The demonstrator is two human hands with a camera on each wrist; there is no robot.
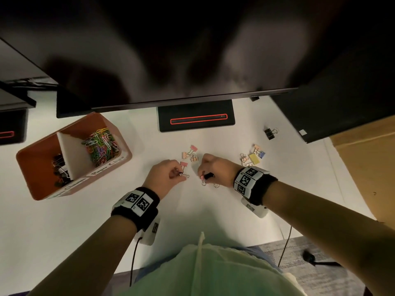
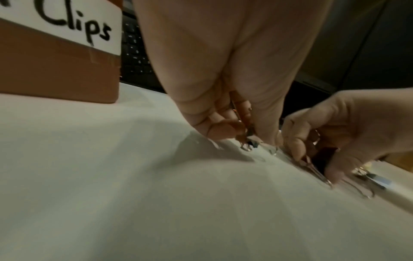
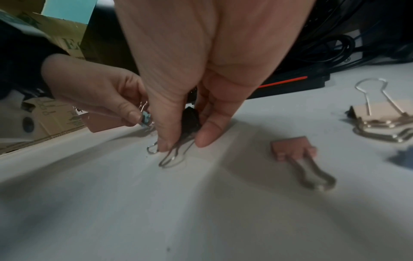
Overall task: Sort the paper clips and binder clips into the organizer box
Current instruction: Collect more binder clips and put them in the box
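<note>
Head view: fingers hide small clips pinched in left grip [image 1: 164, 174] and right grip [image 1: 210, 167].

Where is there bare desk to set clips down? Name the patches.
Free: the white desk between both wrists and its near edge, and the strip between the organizer box and left hand. Crowded: around the peach binder clips beyond the right hand, and the pastel clip cluster further right.
</note>
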